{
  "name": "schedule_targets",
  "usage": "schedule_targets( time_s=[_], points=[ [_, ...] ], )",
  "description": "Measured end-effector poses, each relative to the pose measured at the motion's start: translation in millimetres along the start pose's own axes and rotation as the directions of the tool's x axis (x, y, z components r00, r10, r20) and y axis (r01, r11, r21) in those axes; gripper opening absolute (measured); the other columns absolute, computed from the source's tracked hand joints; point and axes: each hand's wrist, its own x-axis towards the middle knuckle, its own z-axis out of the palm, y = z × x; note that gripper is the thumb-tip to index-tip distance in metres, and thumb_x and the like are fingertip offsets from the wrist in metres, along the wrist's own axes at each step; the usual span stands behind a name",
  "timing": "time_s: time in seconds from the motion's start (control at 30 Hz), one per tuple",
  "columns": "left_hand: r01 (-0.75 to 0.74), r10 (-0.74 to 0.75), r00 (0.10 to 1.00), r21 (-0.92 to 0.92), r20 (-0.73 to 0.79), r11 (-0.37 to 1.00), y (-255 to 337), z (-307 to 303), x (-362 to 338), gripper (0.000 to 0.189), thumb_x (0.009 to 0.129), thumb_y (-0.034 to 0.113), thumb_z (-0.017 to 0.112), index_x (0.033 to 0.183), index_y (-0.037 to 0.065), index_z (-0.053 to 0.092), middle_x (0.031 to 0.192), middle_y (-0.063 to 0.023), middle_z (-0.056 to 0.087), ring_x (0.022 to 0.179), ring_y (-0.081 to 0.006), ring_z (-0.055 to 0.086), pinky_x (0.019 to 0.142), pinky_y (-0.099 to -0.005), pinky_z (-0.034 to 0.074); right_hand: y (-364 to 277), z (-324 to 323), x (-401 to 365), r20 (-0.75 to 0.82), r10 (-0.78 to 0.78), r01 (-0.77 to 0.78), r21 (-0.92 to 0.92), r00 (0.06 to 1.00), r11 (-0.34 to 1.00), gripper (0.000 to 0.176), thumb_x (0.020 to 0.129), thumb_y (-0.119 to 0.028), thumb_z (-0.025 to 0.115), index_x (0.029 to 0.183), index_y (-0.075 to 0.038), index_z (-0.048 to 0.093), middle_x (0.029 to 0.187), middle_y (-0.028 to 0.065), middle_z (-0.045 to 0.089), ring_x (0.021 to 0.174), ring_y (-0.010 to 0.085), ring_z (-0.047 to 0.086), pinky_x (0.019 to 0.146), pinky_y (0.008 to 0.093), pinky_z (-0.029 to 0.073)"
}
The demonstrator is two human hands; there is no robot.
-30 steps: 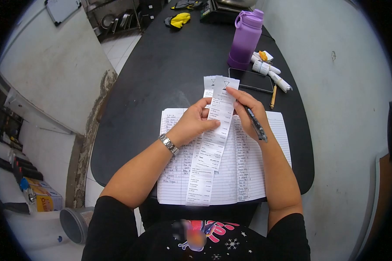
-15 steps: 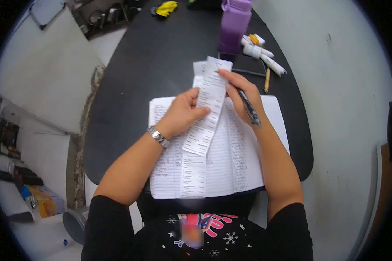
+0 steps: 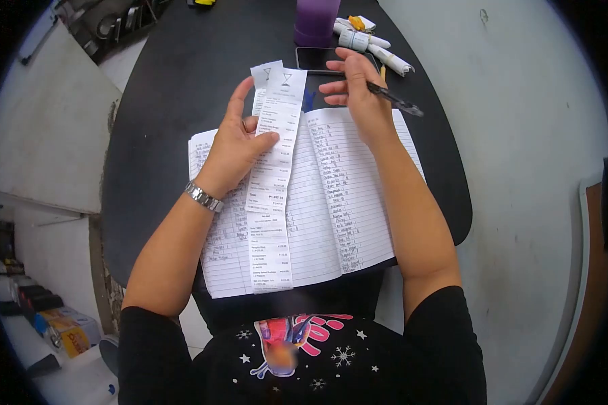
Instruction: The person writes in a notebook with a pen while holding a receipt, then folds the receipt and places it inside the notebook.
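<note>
My left hand (image 3: 235, 150) is closed on long printed receipts (image 3: 277, 158), its thumb pressed across the front strip. One strip hangs down over the left page. Below lies an open ruled notebook (image 3: 311, 250) with handwritten lists on both pages. My right hand (image 3: 363, 101) is raised over the notebook's top right, apart from the receipts. A black pen (image 3: 397, 98) is held in it, pointing out to the right, while several fingers extend to the left. A metal-band watch (image 3: 204, 196) is on my left wrist.
Behind the notebook, a phone (image 3: 312, 59) lies flat on the black table (image 3: 162, 101). A purple bottle (image 3: 315, 21) stands beyond it, with rolled white papers (image 3: 378, 46) to its right. A pale wall (image 3: 520, 148) runs along the right side.
My right hand has come off the receipts and moved away to the right, pen still held. The left hand keeps the receipts, now more upright. The view has shifted.
</note>
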Motion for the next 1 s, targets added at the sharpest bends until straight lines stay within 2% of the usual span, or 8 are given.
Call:
schedule_targets(
  time_s=[0.2, 0.4, 0.67, 0.7, 0.8, 0.87, 0.93, 1.0],
  points=[
    [0.089, -0.098, 0.994, 0.198, 0.038, 0.976, 6, -1, -1, 0.029, 0.083, 0.001, 0.062, 0.112, 0.004, 0.063, 0.095, -0.0081, 0.066, 0.068, -0.0051, 0.058, 0.060, -0.0165, 0.048, -2, -5, 5, -0.104, 0.081, -0.065, 0.149, 0.991, 0.987, 0.056, 0.097, -0.052, 0.031, 0.114, -0.001, 0.048, 0.104, 0.0156, 0.060, 0.077, 0.0179, 0.065, 0.065, 0.0275, 0.054],
    [0.054, -0.065, 0.997, 0.245, 0.036, 0.968, 3, -9, 3, 0.024, 0.084, 0.003, 0.061, 0.108, 0.003, 0.065, 0.092, -0.0063, 0.067, 0.065, -0.0045, 0.056, 0.059, -0.0155, 0.045, -12, -16, 7, -0.147, -0.045, 0.071, 0.177, 0.988, 0.982, 0.057, 0.097, -0.053, 0.029, 0.100, -0.001, 0.053, 0.080, 0.0120, 0.063, 0.073, 0.0191, 0.065, 0.065, 0.0289, 0.054],
    [0.031, -0.030, 1.000, 0.297, -0.009, 0.954, -7, -17, 8, 0.018, 0.085, 0.006, 0.061, 0.101, 0.002, 0.068, 0.085, -0.0036, 0.066, 0.062, -0.0041, 0.053, 0.056, -0.0172, 0.043, -77, -40, -10, -0.091, -0.273, 0.281, 0.085, 0.958, 0.956, 0.041, 0.099, -0.038, 0.040, 0.097, 0.000, 0.057, 0.073, 0.0107, 0.065, 0.066, 0.0164, 0.065, 0.062, 0.0251, 0.053],
    [0.031, -0.029, 0.999, 0.287, -0.013, 0.958, -9, -18, 9, 0.018, 0.085, 0.006, 0.061, 0.100, 0.002, 0.069, 0.085, -0.0037, 0.066, 0.062, -0.0042, 0.053, 0.056, -0.0171, 0.043, -82, -48, -17, 0.010, -0.215, 0.214, 0.076, 0.976, 0.974, 0.034, 0.098, -0.032, 0.045, 0.099, -0.001, 0.058, 0.083, 0.0130, 0.067, 0.073, 0.0175, 0.066, 0.065, 0.0268, 0.053],
    [0.020, -0.017, 1.000, 0.310, -0.012, 0.950, -6, -19, 9, 0.018, 0.085, 0.007, 0.061, 0.100, 0.002, 0.069, 0.086, -0.0040, 0.067, 0.062, -0.0045, 0.054, 0.056, -0.0171, 0.042, -91, -55, -55, 0.348, -0.182, 0.301, -0.328, 0.920, 0.896, 0.027, 0.097, -0.023, 0.044, 0.101, -0.001, 0.058, 0.095, 0.0152, 0.068, 0.089, 0.0222, 0.066, 0.076, 0.0309, 0.052],
    [0.012, -0.007, 1.000, 0.350, -0.015, 0.937, -4, -19, 8, 0.018, 0.085, 0.007, 0.061, 0.099, 0.001, 0.069, 0.085, -0.0043, 0.067, 0.062, -0.0046, 0.054, 0.056, -0.0174, 0.042, -95, -40, -93, 0.406, 0.044, 0.147, -0.429, 0.913, 0.891, 0.021, 0.092, -0.016, 0.051, 0.103, -0.001, 0.060, 0.105, 0.0150, 0.066, 0.102, 0.0257, 0.063, 0.087, 0.0327, 0.048],
    [0.010, -0.002, 1.000, 0.393, -0.021, 0.920, 0, -18, 7, 0.018, 0.085, 0.008, 0.060, 0.099, 0.001, 0.069, 0.084, -0.0045, 0.067, 0.062, -0.0046, 0.053, 0.056, -0.0177, 0.042, -75, -23, -131, 0.387, 0.017, 0.152, -0.403, 0.922, 0.902, 0.021, 0.090, -0.017, 0.055, 0.106, -0.004, 0.058, 0.111, 0.0168, 0.063, 0.103, 0.0301, 0.061, 0.086, 0.0375, 0.049],
    [0.013, -0.008, 1.000, 0.368, -0.015, 0.930, -1, -17, 7, 0.018, 0.085, 0.009, 0.060, 0.099, 0.001, 0.070, 0.083, -0.0042, 0.067, 0.062, -0.0045, 0.053, 0.056, -0.0180, 0.042, -44, -19, -156, 0.410, -0.037, 0.225, -0.420, 0.911, 0.879, 0.025, 0.088, -0.016, 0.058, 0.109, -0.004, 0.055, 0.118, 0.0191, 0.059, 0.114, 0.0360, 0.054, 0.097, 0.0404, 0.042]
  ],
)
